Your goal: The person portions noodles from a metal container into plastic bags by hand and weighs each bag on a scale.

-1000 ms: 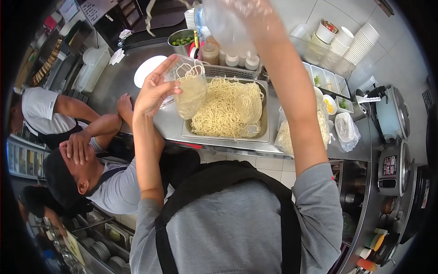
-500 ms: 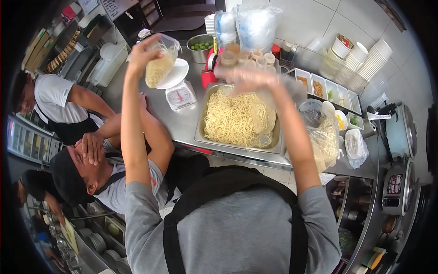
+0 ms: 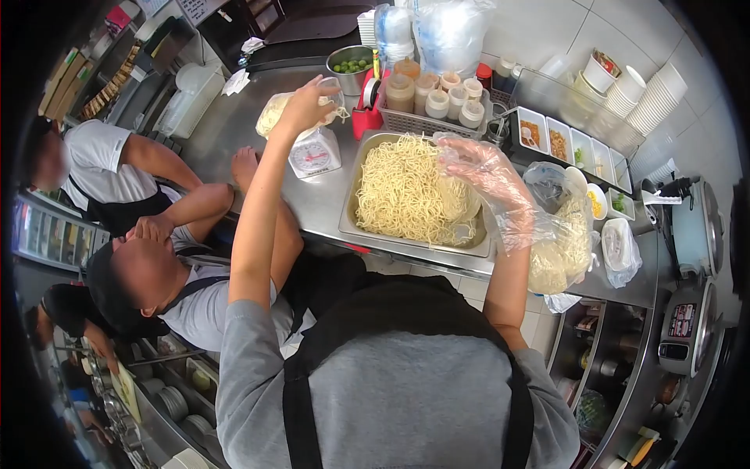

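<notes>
One weighing, we judge: left hand (image 3: 308, 108) at noodle bag (image 3: 273, 116), grip unclear; right hand (image 3: 486, 172) spread; steady scale (image 3: 316, 159) needed next

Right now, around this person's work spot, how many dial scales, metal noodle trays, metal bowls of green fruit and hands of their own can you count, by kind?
Dial scale: 1
Metal noodle tray: 1
Metal fruit bowl: 1
Own hands: 2 (left hand, right hand)
Total: 5

scale (image 3: 315, 156): reading too small | noodle bag (image 3: 274, 114): partly hidden by left hand (image 3: 306, 108) | whiteboard (image 3: 197, 7): top cut off
</notes>
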The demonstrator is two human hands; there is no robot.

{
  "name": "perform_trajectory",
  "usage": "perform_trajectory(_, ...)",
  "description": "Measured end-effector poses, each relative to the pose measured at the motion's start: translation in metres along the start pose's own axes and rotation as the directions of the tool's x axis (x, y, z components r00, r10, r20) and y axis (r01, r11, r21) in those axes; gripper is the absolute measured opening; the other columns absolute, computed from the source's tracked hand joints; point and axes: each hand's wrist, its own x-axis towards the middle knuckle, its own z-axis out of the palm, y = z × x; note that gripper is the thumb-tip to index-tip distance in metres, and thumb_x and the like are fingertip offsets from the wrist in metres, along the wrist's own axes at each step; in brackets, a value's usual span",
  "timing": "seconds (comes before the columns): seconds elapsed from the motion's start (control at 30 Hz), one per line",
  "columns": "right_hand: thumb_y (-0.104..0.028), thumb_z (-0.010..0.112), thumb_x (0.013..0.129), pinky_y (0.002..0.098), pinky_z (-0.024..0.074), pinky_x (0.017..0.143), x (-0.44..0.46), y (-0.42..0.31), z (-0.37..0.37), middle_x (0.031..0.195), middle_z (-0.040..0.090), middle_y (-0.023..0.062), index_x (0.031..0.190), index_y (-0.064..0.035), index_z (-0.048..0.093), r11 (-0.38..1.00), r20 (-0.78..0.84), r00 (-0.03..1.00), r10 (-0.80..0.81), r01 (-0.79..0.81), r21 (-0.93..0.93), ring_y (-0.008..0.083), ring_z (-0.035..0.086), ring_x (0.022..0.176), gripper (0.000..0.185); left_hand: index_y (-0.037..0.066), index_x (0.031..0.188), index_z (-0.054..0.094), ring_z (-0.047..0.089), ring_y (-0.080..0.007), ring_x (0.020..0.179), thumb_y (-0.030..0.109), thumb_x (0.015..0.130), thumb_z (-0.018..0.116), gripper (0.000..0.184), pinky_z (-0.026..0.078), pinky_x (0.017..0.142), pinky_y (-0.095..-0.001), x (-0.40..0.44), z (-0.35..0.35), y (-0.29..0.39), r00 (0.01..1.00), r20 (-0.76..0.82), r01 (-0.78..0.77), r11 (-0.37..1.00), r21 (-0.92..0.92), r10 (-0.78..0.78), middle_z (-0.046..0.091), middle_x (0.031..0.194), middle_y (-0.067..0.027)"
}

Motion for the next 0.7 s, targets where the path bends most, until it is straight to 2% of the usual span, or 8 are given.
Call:
perform_trajectory(0.07, -0.007, 0.066, 0.080, 0.0318, 0.0468, 0.089, 0.001, 0.001, -0.002, 0.125, 0.055, 0.0106, 0.124, 0.0020, 0.051, 1.000, 0.003, 1.000, 0.001, -0.001, 0.013, 0.0204, 0.057, 0.106, 0.047, 0.023, 0.119, 0.062, 0.068, -0.0296, 0.078, 0.030, 0.075, 0.070, 0.045, 0.051, 0.079, -0.0397, -0.001, -0.003, 0.010, 0.996, 0.089, -0.015, 0.948, 0.317, -0.014, 0.032, 0.139, -0.0306)
perform_trajectory(0.2, -0.008, 0.066, 0.081, 0.0283, 0.0484, 0.079, 0.001, -0.007, 0.004, 0.115, 0.061, 0.0090, 0.121, 0.0016, 0.054, 1.000, 0.035, 0.999, 0.002, -0.001, -0.025, 0.0171, 0.061, 0.097, 0.043, 0.026, 0.120, 0.060, 0.058, -0.0376, 0.105, 0.046, 0.070, 0.070, 0.055, 0.047, 0.086, -0.0424, -0.002, 0.001, 0.033, 0.991, 0.098, 0.026, 0.839, 0.543, -0.095, 0.031, 0.138, -0.0321)
perform_trajectory(0.3, -0.011, 0.066, 0.082, 0.0257, 0.0491, 0.069, 0.009, -0.009, 0.011, 0.108, 0.062, 0.0086, 0.118, 0.0015, 0.057, 0.999, -0.019, 1.000, -0.009, 0.008, -0.038, 0.0123, 0.058, 0.083, 0.039, 0.020, 0.123, 0.058, 0.063, -0.0371, 0.094, 0.032, 0.071, 0.072, 0.056, 0.050, 0.083, -0.0410, 0.001, 0.007, 0.029, 0.994, -0.001, 0.096, 0.836, 0.540, -0.113, 0.043, 0.130, -0.0317)
perform_trajectory(0.43, -0.009, 0.067, 0.082, 0.0241, 0.0495, 0.062, 0.028, -0.005, 0.023, 0.106, 0.062, 0.0091, 0.116, 0.0014, 0.058, 0.991, -0.132, 0.983, -0.127, 0.132, 0.027, 0.0109, 0.059, 0.077, 0.037, 0.007, 0.128, 0.051, 0.068, -0.0289, 0.076, 0.008, 0.068, 0.069, 0.063, 0.054, 0.071, -0.0331, 0.010, -0.012, -0.014, 0.991, -0.105, 0.090, 0.992, 0.085, -0.081, 0.062, 0.104, -0.0237)
perform_trajectory(0.5, -0.004, 0.070, 0.077, 0.0249, 0.0518, 0.066, 0.039, -0.020, 0.034, 0.112, 0.059, 0.0145, 0.125, 0.0000, 0.051, 0.972, -0.177, 0.970, -0.168, 0.192, 0.134, 0.0120, 0.061, 0.081, 0.051, 0.001, 0.131, 0.047, 0.068, -0.0222, 0.068, -0.001, 0.066, 0.065, 0.067, 0.054, 0.065, -0.0282, -0.001, -0.039, -0.002, 0.979, -0.162, 0.117, 0.990, -0.074, -0.127, 0.066, 0.092, -0.0181)
perform_trajectory(0.57, -0.003, 0.072, 0.076, 0.0257, 0.0529, 0.069, 0.057, -0.037, 0.051, 0.115, 0.057, 0.0180, 0.130, -0.0013, 0.046, 0.954, -0.271, 0.935, -0.228, 0.270, 0.127, 0.0129, 0.062, 0.083, 0.060, 0.000, 0.134, 0.042, 0.065, -0.0144, 0.070, -0.004, 0.070, 0.064, 0.069, 0.054, 0.064, -0.0247, -0.009, -0.072, 0.011, 0.972, -0.127, 0.155, 0.945, -0.288, -0.198, 0.064, 0.099, -0.0158)
perform_trajectory(0.63, -0.003, 0.074, 0.073, 0.0254, 0.0534, 0.070, 0.088, -0.043, 0.060, 0.124, 0.051, 0.0234, 0.135, -0.0044, 0.041, 0.943, -0.198, 0.936, -0.291, 0.316, 0.108, 0.0129, 0.063, 0.084, 0.070, -0.004, 0.136, 0.036, 0.064, -0.0140, 0.078, -0.005, 0.074, 0.063, 0.067, 0.054, 0.070, -0.0250, -0.026, -0.098, 0.041, 0.967, -0.109, 0.132, 0.815, -0.564, -0.232, 0.046, 0.134, -0.0176)
perform_trajectory(0.7, -0.010, 0.076, 0.070, 0.0326, 0.0448, 0.091, 0.103, -0.065, 0.068, 0.133, 0.044, 0.0234, 0.138, -0.0062, 0.036, 0.862, -0.056, 0.867, -0.495, 0.482, -0.156, 0.0246, 0.055, 0.108, 0.079, -0.009, 0.137, 0.028, 0.065, -0.0166, 0.080, -0.007, 0.071, 0.063, 0.075, 0.054, 0.072, -0.0270, -0.038, -0.101, 0.059, 0.971, -0.172, -0.008, 0.703, -0.711, -0.163, 0.047, 0.132, -0.0213)
